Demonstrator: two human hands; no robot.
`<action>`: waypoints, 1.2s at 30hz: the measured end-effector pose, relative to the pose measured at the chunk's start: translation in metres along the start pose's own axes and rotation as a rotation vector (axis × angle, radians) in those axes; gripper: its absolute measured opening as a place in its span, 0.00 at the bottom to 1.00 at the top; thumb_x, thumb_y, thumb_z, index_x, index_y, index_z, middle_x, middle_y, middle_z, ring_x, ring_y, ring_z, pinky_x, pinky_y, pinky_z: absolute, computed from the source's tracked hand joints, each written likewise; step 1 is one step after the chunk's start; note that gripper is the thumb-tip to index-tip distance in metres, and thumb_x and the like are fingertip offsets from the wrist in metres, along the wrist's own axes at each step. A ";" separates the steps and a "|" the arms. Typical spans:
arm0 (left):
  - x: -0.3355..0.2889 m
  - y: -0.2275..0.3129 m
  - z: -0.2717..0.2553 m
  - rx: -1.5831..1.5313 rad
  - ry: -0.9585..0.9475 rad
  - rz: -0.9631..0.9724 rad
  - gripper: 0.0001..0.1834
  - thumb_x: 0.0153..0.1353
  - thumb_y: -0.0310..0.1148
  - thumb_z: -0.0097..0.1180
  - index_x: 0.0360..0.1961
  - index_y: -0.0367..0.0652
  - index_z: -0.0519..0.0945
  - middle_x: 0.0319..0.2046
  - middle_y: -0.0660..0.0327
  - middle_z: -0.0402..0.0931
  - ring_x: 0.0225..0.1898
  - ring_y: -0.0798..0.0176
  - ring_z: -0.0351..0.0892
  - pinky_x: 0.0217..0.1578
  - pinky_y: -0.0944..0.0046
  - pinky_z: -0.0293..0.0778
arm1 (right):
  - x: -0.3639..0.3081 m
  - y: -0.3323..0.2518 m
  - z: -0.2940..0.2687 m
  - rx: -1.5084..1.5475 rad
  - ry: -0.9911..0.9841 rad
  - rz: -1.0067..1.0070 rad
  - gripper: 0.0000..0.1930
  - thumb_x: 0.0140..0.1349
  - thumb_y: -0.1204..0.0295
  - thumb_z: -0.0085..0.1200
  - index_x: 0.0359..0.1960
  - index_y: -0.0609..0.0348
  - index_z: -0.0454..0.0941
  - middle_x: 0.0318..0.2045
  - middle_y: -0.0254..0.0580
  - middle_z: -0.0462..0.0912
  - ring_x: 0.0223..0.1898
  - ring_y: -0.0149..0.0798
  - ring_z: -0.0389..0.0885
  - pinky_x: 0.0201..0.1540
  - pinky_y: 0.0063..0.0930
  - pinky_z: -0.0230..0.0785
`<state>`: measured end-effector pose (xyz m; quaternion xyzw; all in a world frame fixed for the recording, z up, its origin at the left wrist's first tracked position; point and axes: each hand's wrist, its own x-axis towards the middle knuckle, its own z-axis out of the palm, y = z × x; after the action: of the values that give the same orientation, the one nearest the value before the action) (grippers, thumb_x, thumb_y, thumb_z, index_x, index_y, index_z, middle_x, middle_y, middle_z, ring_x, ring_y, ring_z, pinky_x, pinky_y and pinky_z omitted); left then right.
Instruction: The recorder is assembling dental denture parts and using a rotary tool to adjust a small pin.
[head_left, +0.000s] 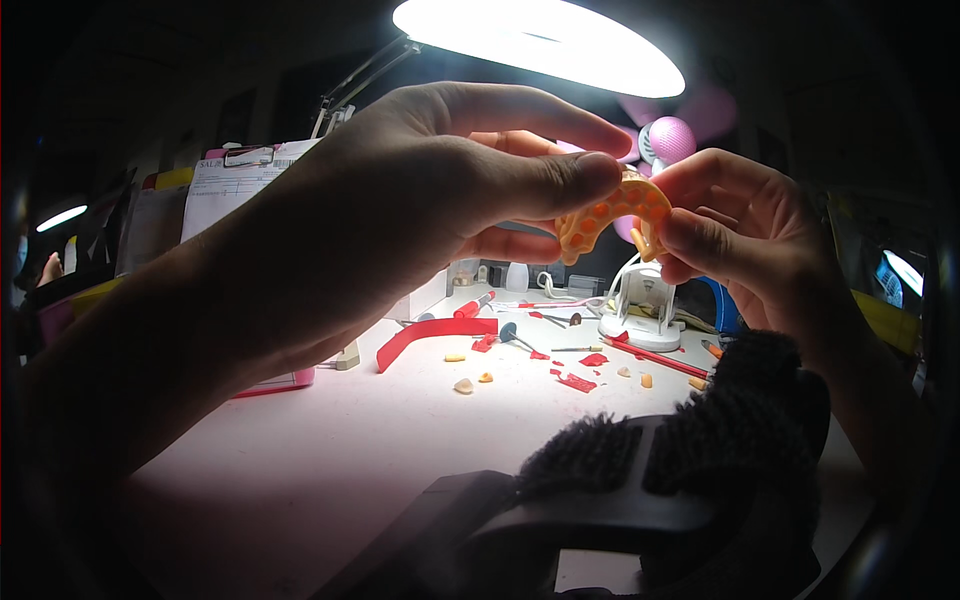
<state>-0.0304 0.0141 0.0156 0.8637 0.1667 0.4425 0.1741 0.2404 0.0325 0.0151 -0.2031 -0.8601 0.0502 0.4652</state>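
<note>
Up under the lamp, I hold a curved orange-yellow dental arch model point(612, 212) with a row of rounded orange hollows along its face. My left hand point(455, 165) reaches across from the left and grips the arch's left part between thumb and fingers. At the opposite end, the thumb and fingertips of my right hand point(735, 215) pinch the arch. Fingers cover parts of the model on both sides. Below the hands, a curved red wax strip point(435, 338) lies on the white table point(330, 450), beside several small tooth-coloured pieces point(464, 386).
Red wax scraps point(575, 381), a blue-headed rotary tool point(512, 333) and a red pencil-like stick point(655, 357) lie farther back. A pink fan point(672, 140) stands behind, beneath a bright lamp point(540, 40). Clipped papers point(235, 185) stand left. A black frame with fuzzy pads point(590, 455) fills the near right.
</note>
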 end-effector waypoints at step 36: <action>-0.005 0.017 0.015 0.019 -0.377 -0.562 0.33 0.64 0.42 0.72 0.62 0.32 0.77 0.51 0.47 0.82 0.46 0.57 0.87 0.49 0.63 0.85 | -0.015 -0.001 0.010 -0.012 -0.350 0.645 0.16 0.65 0.64 0.67 0.43 0.67 0.86 0.21 0.32 0.79 0.15 0.21 0.69 0.14 0.20 0.56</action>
<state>-0.0183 -0.0051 0.0116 0.8522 0.3674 0.2081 0.3089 0.2389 0.0267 -0.0018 -0.4549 -0.8186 0.2235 0.2701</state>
